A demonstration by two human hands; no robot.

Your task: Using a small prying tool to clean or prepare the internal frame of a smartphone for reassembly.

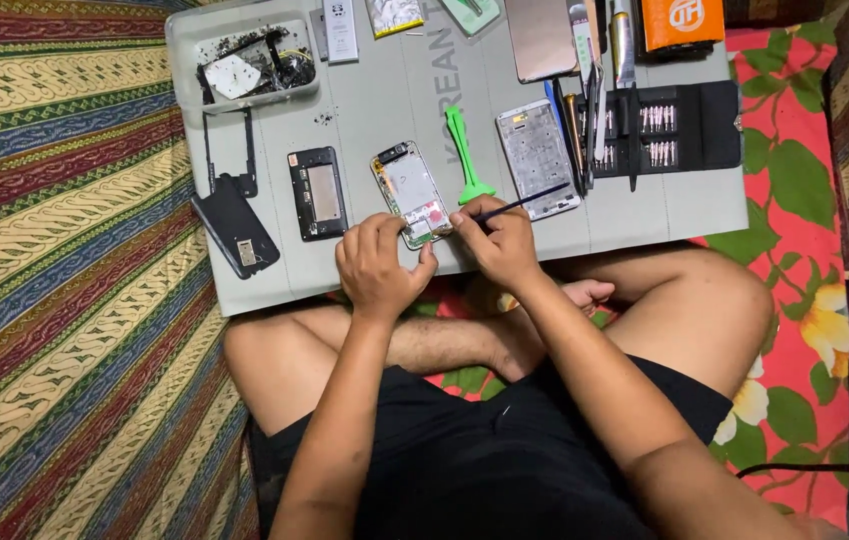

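Nearest the bottom of the frame I see crossed bare legs in black shorts, seated on a red floral cloth point(794, 250) with a striped patterned fabric point(54, 250) filling the left side. Just above the knees, at centre, my left hand point(376, 268) rests on the near edge of the grey work mat point(384, 90), its fingers point(426, 257) curled against the lower end of the opened phone point(410, 192) and steadying it. My right hand point(501, 243), just right of it, has its fingers clenched around a thin dark tool point(524, 203) held like a pen; the tip meets the phone's lower corner and the shaft slants up to the right. The opened phone lies flat at the middle of the mat, its insides showing. Left of it lie a black inner frame part point(316, 193) and, further left at the mat's edge, a dark back cover point(235, 228). Just right of the phone lies a green plastic pry tool point(465, 155), then a silver phone chassis point(537, 158). Further up on the right, a black case of screwdriver bits point(666, 128) lies open. At the upper left of the mat, a clear tray point(247, 62) holds small dark parts. Along the top edge lie another phone point(540, 38) and an orange box point(682, 22).
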